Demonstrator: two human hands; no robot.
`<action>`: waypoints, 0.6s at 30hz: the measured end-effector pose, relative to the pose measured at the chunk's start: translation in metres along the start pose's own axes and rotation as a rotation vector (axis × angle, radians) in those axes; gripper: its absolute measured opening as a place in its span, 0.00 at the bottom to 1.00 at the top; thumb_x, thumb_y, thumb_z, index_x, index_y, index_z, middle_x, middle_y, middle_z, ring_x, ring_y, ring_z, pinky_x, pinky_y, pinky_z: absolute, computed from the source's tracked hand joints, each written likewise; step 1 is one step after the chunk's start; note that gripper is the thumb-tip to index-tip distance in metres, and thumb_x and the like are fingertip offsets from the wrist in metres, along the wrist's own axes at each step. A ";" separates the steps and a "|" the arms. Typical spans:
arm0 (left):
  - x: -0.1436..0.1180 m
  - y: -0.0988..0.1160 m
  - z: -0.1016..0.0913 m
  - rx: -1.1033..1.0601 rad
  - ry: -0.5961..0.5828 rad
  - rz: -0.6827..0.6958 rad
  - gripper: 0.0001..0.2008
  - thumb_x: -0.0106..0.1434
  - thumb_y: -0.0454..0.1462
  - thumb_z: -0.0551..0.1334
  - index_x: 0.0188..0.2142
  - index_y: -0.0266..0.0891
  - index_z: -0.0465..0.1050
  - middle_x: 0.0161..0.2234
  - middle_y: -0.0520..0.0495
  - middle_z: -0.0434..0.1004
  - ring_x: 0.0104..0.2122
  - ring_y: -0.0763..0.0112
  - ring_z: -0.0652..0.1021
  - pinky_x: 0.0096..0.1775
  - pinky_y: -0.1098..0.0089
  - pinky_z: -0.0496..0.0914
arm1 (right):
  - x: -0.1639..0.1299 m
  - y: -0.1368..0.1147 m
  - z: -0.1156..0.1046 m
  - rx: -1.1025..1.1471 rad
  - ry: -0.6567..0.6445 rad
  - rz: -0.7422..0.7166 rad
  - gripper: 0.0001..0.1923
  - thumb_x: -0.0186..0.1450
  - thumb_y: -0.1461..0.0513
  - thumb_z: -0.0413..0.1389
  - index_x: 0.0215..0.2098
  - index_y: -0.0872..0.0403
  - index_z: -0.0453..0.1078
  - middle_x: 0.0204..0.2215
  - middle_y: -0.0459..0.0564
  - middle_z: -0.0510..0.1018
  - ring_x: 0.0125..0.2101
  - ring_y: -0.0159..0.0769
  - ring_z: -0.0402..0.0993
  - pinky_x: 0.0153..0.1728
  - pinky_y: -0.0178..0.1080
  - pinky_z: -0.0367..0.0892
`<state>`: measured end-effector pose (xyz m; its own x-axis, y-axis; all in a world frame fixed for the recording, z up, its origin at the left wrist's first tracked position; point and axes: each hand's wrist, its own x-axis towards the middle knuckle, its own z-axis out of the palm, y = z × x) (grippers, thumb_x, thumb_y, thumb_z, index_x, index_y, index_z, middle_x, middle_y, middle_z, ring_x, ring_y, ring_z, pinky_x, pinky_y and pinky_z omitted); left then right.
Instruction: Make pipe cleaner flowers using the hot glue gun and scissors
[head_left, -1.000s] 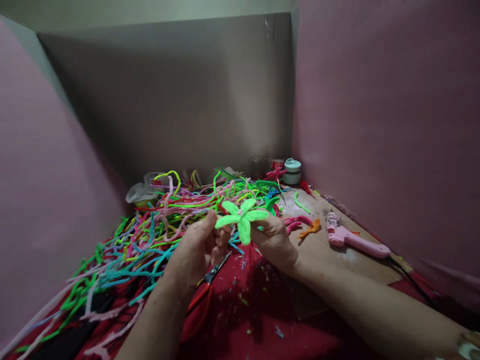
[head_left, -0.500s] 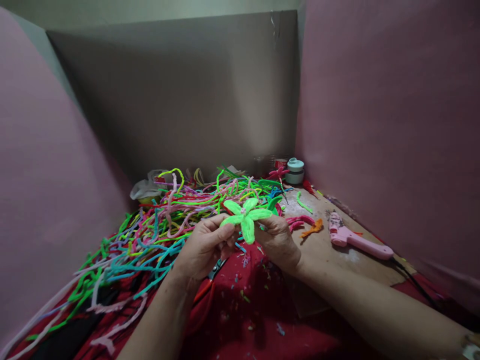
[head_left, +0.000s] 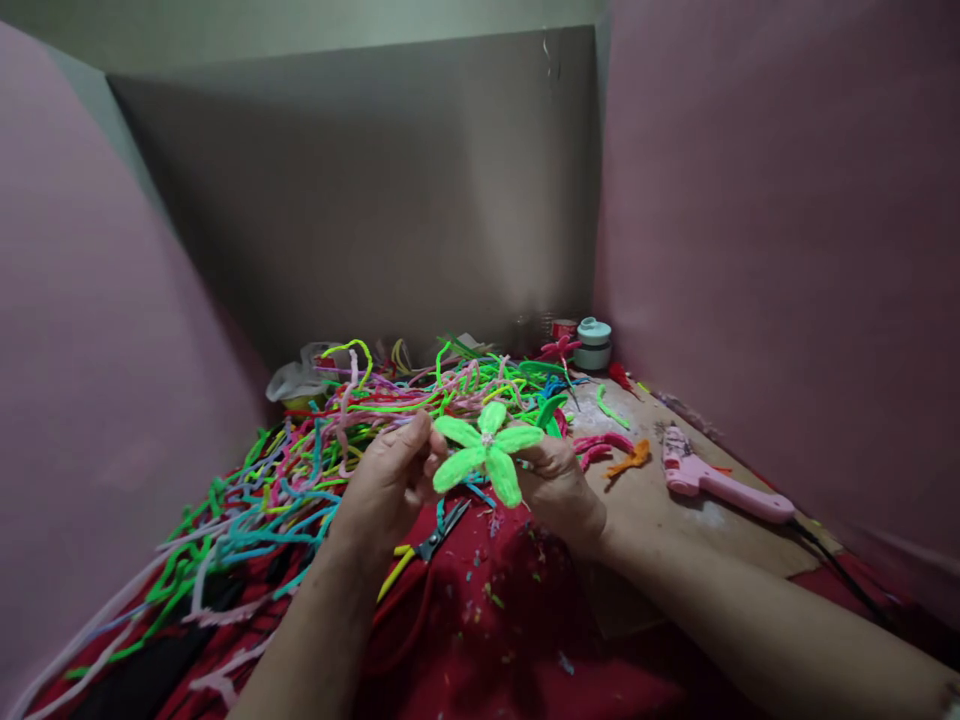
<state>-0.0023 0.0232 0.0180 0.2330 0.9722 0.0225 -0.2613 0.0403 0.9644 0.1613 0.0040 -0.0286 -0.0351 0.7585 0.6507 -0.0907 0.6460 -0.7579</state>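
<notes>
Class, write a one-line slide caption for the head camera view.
Both hands, left hand and right hand, hold a green pipe-cleaner flower above scissors, beside a heap of pipe cleaners and a pink glue gun.

Pink glue gun on wooden board — scissors on red cloth.

The flower sits between the left hand and the right hand, above the cloth, with the scissors lying on the cloth just below and near of the left hand. The pile of pipe cleaners spreads left of and behind the hands, reaching the far wall, and a plastic bag lies at its far left edge. To the right, the glue gun lies on the board near the right wall, short bent pieces lie between it and the right hand, and the round container stands in the far right corner.
</notes>
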 end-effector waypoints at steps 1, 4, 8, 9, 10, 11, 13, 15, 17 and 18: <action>-0.002 0.001 0.000 -0.021 -0.019 -0.010 0.21 0.50 0.51 0.65 0.20 0.35 0.66 0.14 0.56 0.61 0.13 0.81 0.62 0.16 0.78 0.57 | -0.001 0.000 0.000 -0.013 -0.021 -0.014 0.08 0.59 0.61 0.58 0.23 0.54 0.72 0.27 0.48 0.73 0.26 0.31 0.65 0.31 0.35 0.65; -0.005 0.002 0.000 -0.036 -0.077 -0.006 0.20 0.53 0.47 0.65 0.18 0.36 0.62 0.12 0.58 0.55 0.12 0.84 0.57 0.15 0.78 0.55 | -0.003 0.001 0.000 -0.044 -0.076 -0.044 0.08 0.60 0.61 0.57 0.24 0.53 0.74 0.28 0.48 0.74 0.28 0.32 0.66 0.33 0.36 0.65; -0.004 -0.001 -0.001 -0.012 -0.146 0.002 0.18 0.55 0.43 0.65 0.20 0.35 0.62 0.14 0.58 0.57 0.13 0.84 0.58 0.18 0.78 0.57 | -0.006 -0.001 0.001 -0.029 -0.104 0.011 0.10 0.60 0.61 0.56 0.22 0.51 0.74 0.24 0.47 0.73 0.28 0.34 0.66 0.33 0.37 0.64; -0.003 -0.002 -0.002 -0.013 -0.144 0.003 0.18 0.56 0.45 0.64 0.20 0.35 0.62 0.14 0.58 0.57 0.13 0.84 0.58 0.18 0.78 0.57 | -0.006 -0.002 0.001 0.002 -0.094 0.048 0.10 0.60 0.61 0.57 0.21 0.51 0.74 0.23 0.46 0.72 0.27 0.33 0.65 0.32 0.37 0.63; -0.002 -0.003 -0.001 -0.015 -0.131 0.007 0.18 0.56 0.46 0.63 0.21 0.35 0.64 0.14 0.57 0.58 0.13 0.83 0.58 0.18 0.78 0.57 | -0.005 -0.003 0.002 0.050 -0.070 0.091 0.09 0.59 0.61 0.58 0.21 0.51 0.74 0.22 0.45 0.72 0.27 0.33 0.65 0.32 0.37 0.63; 0.000 -0.004 -0.001 -0.011 -0.106 0.019 0.18 0.57 0.48 0.62 0.22 0.35 0.65 0.15 0.57 0.58 0.13 0.83 0.58 0.18 0.77 0.56 | -0.003 -0.004 0.002 0.112 -0.030 0.140 0.07 0.57 0.61 0.59 0.22 0.51 0.74 0.22 0.45 0.72 0.26 0.33 0.64 0.32 0.37 0.63; 0.001 -0.005 0.002 0.044 -0.040 0.076 0.17 0.56 0.48 0.62 0.26 0.35 0.68 0.17 0.56 0.62 0.15 0.82 0.62 0.19 0.77 0.58 | 0.003 -0.005 0.003 0.270 0.089 0.247 0.04 0.55 0.60 0.61 0.24 0.51 0.75 0.22 0.44 0.72 0.25 0.31 0.63 0.30 0.36 0.62; 0.001 -0.008 0.007 0.190 0.000 0.153 0.14 0.56 0.45 0.63 0.31 0.36 0.70 0.21 0.54 0.69 0.20 0.80 0.68 0.24 0.77 0.63 | 0.009 -0.006 0.002 0.420 0.185 0.361 0.06 0.52 0.59 0.63 0.26 0.53 0.75 0.22 0.44 0.72 0.22 0.29 0.61 0.26 0.34 0.60; -0.002 -0.011 0.014 0.355 -0.002 0.221 0.13 0.55 0.43 0.65 0.35 0.36 0.71 0.28 0.51 0.74 0.27 0.75 0.73 0.32 0.75 0.67 | 0.013 -0.004 0.002 0.520 0.227 0.436 0.09 0.50 0.58 0.64 0.26 0.55 0.74 0.22 0.45 0.72 0.21 0.27 0.60 0.23 0.33 0.57; -0.004 -0.014 0.018 0.421 -0.015 0.242 0.14 0.54 0.42 0.65 0.38 0.37 0.71 0.32 0.49 0.75 0.31 0.72 0.75 0.36 0.72 0.68 | 0.014 -0.002 0.002 0.551 0.225 0.447 0.10 0.50 0.57 0.64 0.26 0.56 0.74 0.22 0.45 0.72 0.21 0.28 0.60 0.23 0.33 0.56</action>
<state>0.0170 0.0150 0.0087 0.2269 0.9385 0.2603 0.0910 -0.2866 0.9537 0.1594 0.0126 -0.0178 0.0139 0.9764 0.2155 -0.6033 0.1801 -0.7769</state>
